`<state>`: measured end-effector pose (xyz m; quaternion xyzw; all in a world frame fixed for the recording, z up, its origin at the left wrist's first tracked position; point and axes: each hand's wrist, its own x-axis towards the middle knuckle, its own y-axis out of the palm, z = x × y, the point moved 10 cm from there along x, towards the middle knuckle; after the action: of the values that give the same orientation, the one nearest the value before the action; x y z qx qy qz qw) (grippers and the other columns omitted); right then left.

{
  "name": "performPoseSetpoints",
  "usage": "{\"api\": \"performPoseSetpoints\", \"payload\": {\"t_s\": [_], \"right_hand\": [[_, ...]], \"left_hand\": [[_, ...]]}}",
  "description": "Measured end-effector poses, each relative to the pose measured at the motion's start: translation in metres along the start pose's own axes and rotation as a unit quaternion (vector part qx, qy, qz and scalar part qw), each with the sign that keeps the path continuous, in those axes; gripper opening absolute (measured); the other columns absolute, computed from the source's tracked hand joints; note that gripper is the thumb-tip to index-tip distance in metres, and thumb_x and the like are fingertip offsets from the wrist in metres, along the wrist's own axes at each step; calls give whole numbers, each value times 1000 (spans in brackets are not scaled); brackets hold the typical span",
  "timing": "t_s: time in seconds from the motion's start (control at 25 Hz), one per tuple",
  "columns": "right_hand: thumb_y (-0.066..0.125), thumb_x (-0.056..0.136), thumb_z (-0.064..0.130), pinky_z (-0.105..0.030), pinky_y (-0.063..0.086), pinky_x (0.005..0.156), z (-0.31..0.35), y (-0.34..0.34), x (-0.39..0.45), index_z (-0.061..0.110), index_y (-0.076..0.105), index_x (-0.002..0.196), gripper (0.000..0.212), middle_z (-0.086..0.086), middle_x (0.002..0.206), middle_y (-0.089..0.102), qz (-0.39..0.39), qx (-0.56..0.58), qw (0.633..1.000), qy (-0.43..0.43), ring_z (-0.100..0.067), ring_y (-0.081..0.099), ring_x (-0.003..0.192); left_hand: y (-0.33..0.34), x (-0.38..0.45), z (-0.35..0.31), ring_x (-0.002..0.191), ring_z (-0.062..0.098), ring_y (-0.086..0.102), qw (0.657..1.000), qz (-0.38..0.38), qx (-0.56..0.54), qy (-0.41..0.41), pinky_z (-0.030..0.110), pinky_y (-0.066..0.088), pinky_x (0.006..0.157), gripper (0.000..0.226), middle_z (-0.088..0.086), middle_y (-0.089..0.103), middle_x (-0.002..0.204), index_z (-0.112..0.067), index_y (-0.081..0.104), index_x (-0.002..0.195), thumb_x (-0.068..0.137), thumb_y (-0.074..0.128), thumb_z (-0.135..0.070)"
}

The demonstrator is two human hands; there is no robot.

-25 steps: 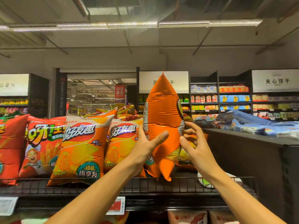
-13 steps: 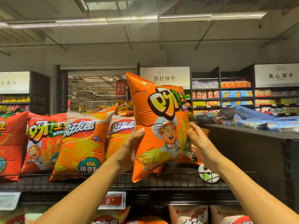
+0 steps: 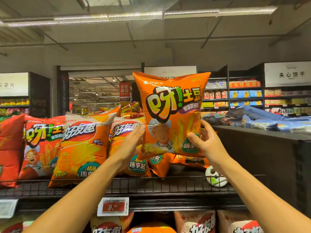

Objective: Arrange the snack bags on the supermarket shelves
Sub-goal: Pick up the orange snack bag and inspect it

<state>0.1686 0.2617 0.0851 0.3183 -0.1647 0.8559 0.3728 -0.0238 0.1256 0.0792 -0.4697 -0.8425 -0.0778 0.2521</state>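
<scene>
Two hands hold an orange snack bag (image 3: 171,115) upright, front facing out, above the wire shelf (image 3: 151,184): the left hand (image 3: 130,145) flat-fingered against its edge, the right hand (image 3: 206,142) curled round the other. Orange-and-white snack bags (image 3: 82,145) stand alongside.

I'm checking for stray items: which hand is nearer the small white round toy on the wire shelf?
Right. The right hand holds the orange chip bag just above the white round toy; the left hand is farther left.
</scene>
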Motion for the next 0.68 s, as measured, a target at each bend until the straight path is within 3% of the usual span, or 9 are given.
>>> {"api": "performPoseSetpoints", "payload": {"t_s": [0.08, 0.16, 0.2, 0.32, 0.4, 0.56, 0.68], "right_hand": [[81, 63, 56, -50, 50, 105, -7, -2, 4, 26, 32, 153, 106, -6, 143, 55, 3, 6, 1000, 9, -23, 56, 129], [76, 64, 57, -51, 45, 110, -20, -3, 6, 26, 31, 153, 104, -7, 146, 53, 10, -1, 1000, 28, -24, 51, 134], [73, 66, 57, -51, 42, 113, -29, -2, 7, 26, 32, 154, 102, -7, 148, 51, 14, -2, 999, 43, -24, 47, 138], [68, 68, 54, -42, 35, 117, -59, 6, 5, 28, 29, 154, 97, 2, 146, 48, 41, -4, 994, 99, -21, 36, 145], [68, 69, 54, -35, 39, 110, -76, 13, 2, 31, 31, 151, 93, 5, 142, 51, 63, -22, 990, 126, -19, 39, 142], [68, 70, 54, -21, 46, 87, -84, 18, 1, 39, 43, 134, 70, 6, 128, 61, 94, -31, 982, 160, -10, 60, 117], [64, 72, 53, -10, 45, 66, -83, 19, 2, 37, 44, 118, 52, 12, 114, 63, 119, -41, 975, 185, 7, 60, 91]], "left_hand": [[8, 1, 4, 130, 7, 50, 999, 21, 28, 5, 42, 41, 108, 66, -16, 55, 140, -41, 48, 138, 80, 57, -70], [12, 2, 6, 114, -7, 58, 998, 22, 58, 25, 16, 48, 88, 52, -23, 62, 127, -46, 54, 124, 77, 62, -66], [12, 3, 9, 112, -5, 60, 997, 15, 74, 28, 12, 49, 81, 50, -21, 64, 125, -45, 54, 123, 77, 60, -62], [5, 4, 29, 130, 16, 49, 990, 6, 142, 1, 31, 44, 102, 80, -2, 52, 140, -35, 30, 149, 77, 54, -62], [0, 2, 43, 134, 19, 43, 987, 13, 160, -15, 41, 41, 109, 89, 5, 42, 148, -27, 24, 153, 77, 55, -59], [-6, 0, 50, 129, 19, 48, 988, 1, 151, -23, 36, 48, 100, 86, 7, 44, 148, -17, 30, 152, 78, 57, -53], [-10, 1, 50, 126, 18, 52, 987, -25, 162, 3, 36, 48, 100, 76, 5, 51, 144, -15, 39, 148, 83, 58, -50]]}}
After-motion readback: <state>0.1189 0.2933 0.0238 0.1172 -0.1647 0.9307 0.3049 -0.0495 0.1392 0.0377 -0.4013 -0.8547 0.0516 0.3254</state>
